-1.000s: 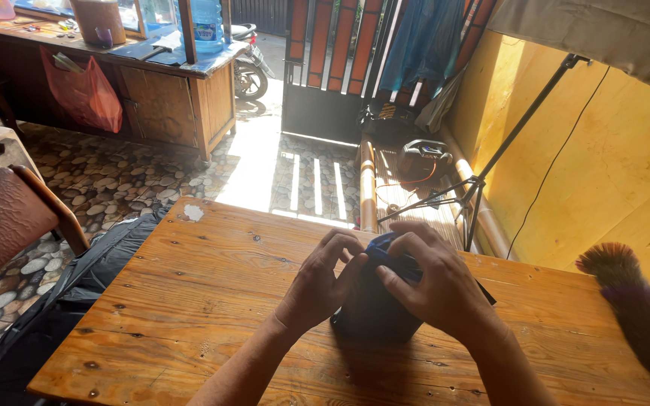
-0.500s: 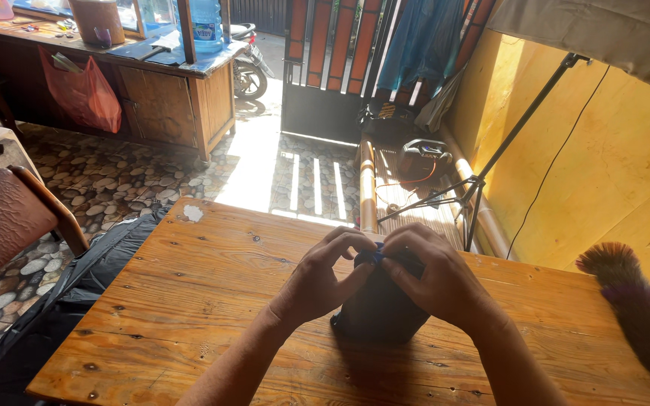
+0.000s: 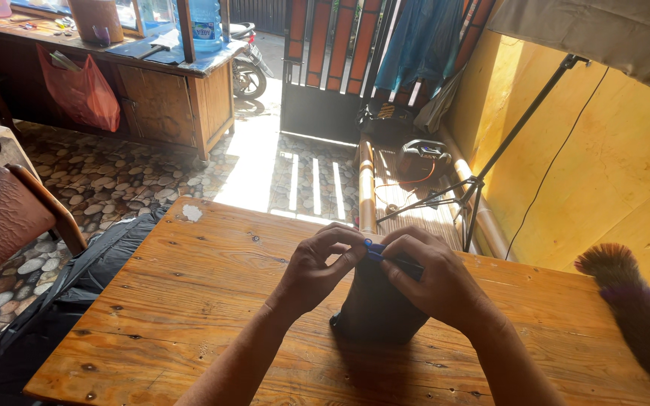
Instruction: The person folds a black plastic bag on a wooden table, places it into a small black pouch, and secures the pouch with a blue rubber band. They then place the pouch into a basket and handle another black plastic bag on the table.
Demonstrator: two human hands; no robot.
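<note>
At the centre of the frame I see my left hand (image 3: 317,267) and right hand (image 3: 434,282) both pinching a small blue plastic piece (image 3: 375,249) at the top of a dark fabric pouch (image 3: 378,308), which stands upright on the wooden plank table (image 3: 189,286).

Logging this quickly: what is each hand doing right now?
Left hand: closed, pinching the blue piece atop the dark pouch.
Right hand: closed on the same pouch top.
</note>
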